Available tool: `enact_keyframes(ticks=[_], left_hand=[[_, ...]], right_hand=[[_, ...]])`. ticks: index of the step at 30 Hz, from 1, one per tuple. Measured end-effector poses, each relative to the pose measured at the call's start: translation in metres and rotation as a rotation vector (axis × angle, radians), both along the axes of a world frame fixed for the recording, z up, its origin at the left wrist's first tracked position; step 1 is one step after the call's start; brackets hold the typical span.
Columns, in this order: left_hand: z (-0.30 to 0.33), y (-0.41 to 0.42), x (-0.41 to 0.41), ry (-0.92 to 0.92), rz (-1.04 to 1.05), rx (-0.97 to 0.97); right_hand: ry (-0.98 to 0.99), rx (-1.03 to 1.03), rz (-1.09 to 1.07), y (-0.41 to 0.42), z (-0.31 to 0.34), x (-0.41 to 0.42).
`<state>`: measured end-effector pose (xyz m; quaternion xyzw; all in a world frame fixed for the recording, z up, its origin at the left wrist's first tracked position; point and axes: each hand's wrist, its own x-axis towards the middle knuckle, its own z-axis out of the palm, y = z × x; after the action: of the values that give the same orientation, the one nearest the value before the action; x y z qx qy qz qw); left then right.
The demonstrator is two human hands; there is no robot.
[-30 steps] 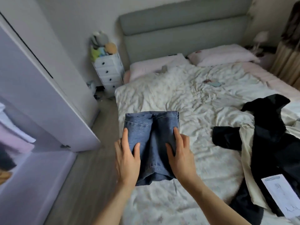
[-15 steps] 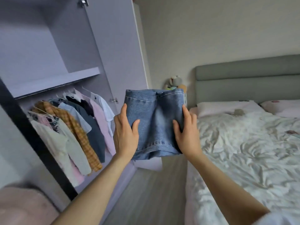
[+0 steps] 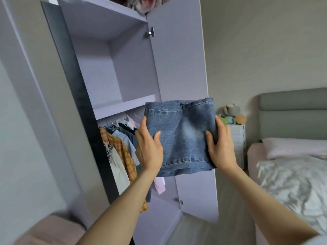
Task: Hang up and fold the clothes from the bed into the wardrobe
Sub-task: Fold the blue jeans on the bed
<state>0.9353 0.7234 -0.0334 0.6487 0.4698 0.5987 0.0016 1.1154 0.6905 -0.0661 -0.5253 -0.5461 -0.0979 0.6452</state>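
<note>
— Wardrobe first?
— Lilac, filling the left half, its door standing open; one shelf is sitting bare above a rail of hanging shirts.
— And the bed?
— Lying at the right edge under a crumpled white cover, grey headboard behind, white drawers beside it topped with what are probably soft toys; that part is blurring.
— The garment?
— Folded denim shorts are hovering mid-air before the open door, level with the rail.
— The hands?
— The left hand is gripping the left edge, thumb on the front, fingers curling behind. The right hand is mirroring it on the right edge.
</note>
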Motion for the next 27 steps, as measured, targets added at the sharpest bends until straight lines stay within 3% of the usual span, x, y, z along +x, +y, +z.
enact_keyframes(ticks=[8,15,27], left_hand=[[0.035,0.141,0.046,-0.138,0.203,0.052],[0.091,0.288,0.063,-0.111,0.243,0.183],[0.176,0.414,-0.118,-0.012,0.642,0.352]], right_hand=[[-0.067,0.120,0.066,0.152,0.047,0.028],[-0.055,0.238,0.215,0.316,0.097,0.062],[-0.076,0.447,0.618,0.509,0.187,-0.118]])
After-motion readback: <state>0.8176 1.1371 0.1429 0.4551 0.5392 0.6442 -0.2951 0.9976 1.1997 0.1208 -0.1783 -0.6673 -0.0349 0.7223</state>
